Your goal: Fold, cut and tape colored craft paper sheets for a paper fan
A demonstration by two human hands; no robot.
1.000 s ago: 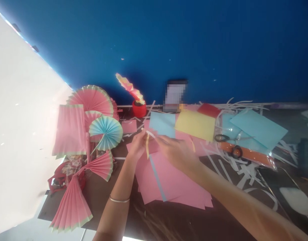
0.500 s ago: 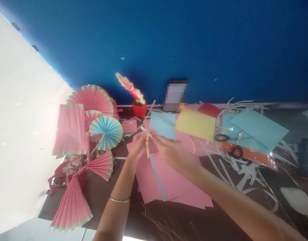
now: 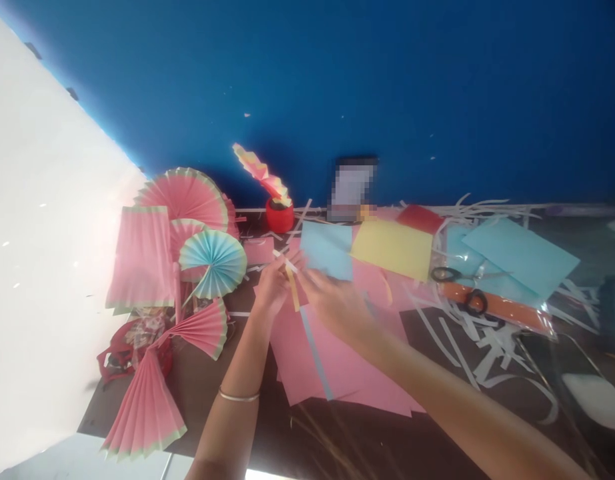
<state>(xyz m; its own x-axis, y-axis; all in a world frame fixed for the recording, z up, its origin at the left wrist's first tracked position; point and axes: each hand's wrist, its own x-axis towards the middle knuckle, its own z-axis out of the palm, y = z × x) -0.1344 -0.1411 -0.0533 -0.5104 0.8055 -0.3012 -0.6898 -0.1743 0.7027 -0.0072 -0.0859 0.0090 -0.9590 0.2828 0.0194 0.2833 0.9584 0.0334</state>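
My left hand [image 3: 273, 287] is closed, pinching a narrow yellow paper strip [image 3: 293, 293] that hangs down from the fingertips. A thin white strip [image 3: 285, 260] runs across the top of it, between both hands. My right hand [image 3: 332, 300] comes in from the right, fingers closed at the white strip's lower end; the exact pinch is blurred. Beneath both hands lies a stack of pink paper sheets [image 3: 347, 363], with a narrow blue-grey strip [image 3: 316, 353] lying across it.
Pleated pink fans [image 3: 142, 407] and a blue round fan [image 3: 212, 265] stand at left. Behind are a red pot [image 3: 279, 217], blue paper [image 3: 327, 250], and yellow paper [image 3: 393, 248]. Scissors [image 3: 475, 302], white paper scraps [image 3: 492, 350], and a phone-like object [image 3: 562, 367] lie at right.
The right hand has shifted slightly down and left. The white strip between the hands has moved a little left, and the yellow strip now tilts more.
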